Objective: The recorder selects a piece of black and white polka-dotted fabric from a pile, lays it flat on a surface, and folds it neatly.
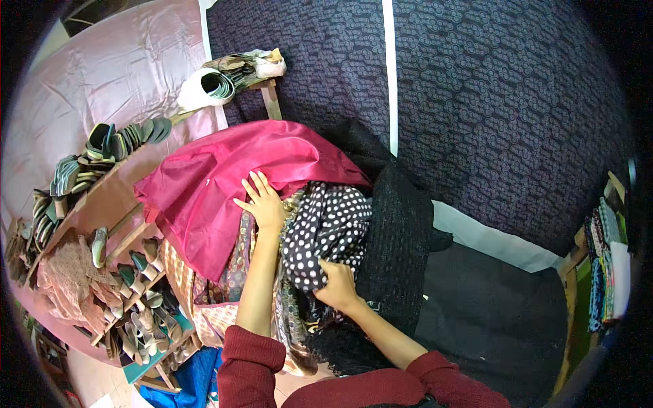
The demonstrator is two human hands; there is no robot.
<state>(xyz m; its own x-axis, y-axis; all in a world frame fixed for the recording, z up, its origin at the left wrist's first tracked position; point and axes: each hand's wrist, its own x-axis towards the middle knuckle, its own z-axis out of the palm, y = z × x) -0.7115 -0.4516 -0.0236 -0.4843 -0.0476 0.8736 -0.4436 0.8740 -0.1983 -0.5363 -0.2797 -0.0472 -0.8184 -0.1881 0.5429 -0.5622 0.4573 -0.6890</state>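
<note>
A heap of fabrics lies in front of me. My left hand (264, 204), fingers spread, rests on the edge of a shiny magenta cloth (204, 197) draped over the heap's left and far side. My right hand (335, 284) grips the lower part of a black cloth with white polka dots (326, 217), its fingers curled into the folds. Patterned, gold-toned cloth (235, 289) shows beneath the magenta piece and between my arms. Right of the dotted cloth hangs a black lacy fabric (394, 238). What lies under the dotted cloth is hidden.
On the left, racks hold many shoe lasts (143, 333) and stacked soles (115, 149). A rolled white sheet (207, 88) lies at the back. Dark patterned fabric (503, 102) covers the wall. Folded cloths (605, 265) stand at the far right; blue cloth (194, 381) lies low on the left.
</note>
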